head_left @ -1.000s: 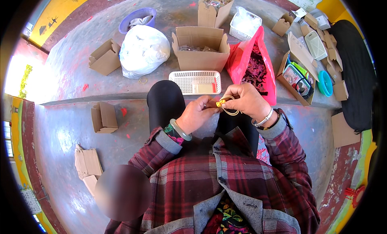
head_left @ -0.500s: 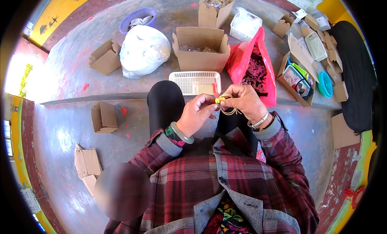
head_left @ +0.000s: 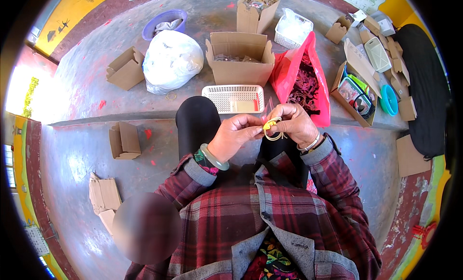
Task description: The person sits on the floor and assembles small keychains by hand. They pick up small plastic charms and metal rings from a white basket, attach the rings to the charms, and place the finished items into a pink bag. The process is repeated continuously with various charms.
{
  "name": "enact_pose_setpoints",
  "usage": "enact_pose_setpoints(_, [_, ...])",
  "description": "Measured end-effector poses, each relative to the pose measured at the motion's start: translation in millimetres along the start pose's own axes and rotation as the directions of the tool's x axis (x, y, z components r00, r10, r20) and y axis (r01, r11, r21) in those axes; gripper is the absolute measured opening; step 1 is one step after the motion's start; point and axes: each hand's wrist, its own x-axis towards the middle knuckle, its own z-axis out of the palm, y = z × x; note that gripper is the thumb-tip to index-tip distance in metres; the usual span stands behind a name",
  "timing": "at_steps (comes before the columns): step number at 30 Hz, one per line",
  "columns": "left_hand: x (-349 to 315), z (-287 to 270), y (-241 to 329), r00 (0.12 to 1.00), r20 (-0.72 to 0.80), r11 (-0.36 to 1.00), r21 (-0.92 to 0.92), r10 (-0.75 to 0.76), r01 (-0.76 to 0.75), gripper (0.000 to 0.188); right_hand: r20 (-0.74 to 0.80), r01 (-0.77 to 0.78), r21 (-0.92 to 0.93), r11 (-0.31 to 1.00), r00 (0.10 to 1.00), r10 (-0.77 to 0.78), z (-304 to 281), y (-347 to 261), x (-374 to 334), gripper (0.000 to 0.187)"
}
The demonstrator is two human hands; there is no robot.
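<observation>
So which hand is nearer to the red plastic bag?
The right hand. It sits just below the red plastic bag, almost at its lower edge; the left hand is farther left, in front of the white basket.

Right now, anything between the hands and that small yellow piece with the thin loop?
Nothing visible. Both hands already pinch it: the left hand and right hand meet on the small yellow piece with the thin loop, held above the lap, short of the white plastic lattice tray.

Both forearms reach forward over the lap, the left hand (head_left: 235, 135) and right hand (head_left: 293, 123) meeting fingertip to fingertip, fingers pinched together, each wrist bent slightly inward.
</observation>
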Motion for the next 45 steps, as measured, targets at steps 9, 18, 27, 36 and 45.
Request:
enact_pose_setpoints(9, [2,1,2,0.988,-0.113,0.903,0.428,0.104,-0.046,0.021,0.051,-0.054,-0.15,0.987,0.997,0.063,6,-9,-1,0.011])
enact_pose_setpoints(18, [0,-1,12,0.976,-0.002,0.865,0.463,0.218,-0.192,0.021,0.088,-0.052,-0.267,0.962,0.993,0.078,1,-18,1,0.009])
enact_pose_setpoints(27, [1,-3,10,1.0,-0.019,0.885,0.466,0.011,-0.001,0.017,0.091,-0.086,-0.331,0.94,0.988,0.123,-6,-24,-1,0.009])
enact_pose_setpoints(36, [1,2,8,0.988,-0.155,0.915,0.396,-0.012,0.073,0.014,0.056,0.004,-0.455,0.891,0.998,0.024,9,-18,-3,0.009])
enact_pose_setpoints(45, [4,-4,-7,0.972,-0.223,0.941,0.34,0.078,0.002,0.018,0.058,0.178,-0.779,0.601,0.975,-0.213,27,-15,-5,0.01])
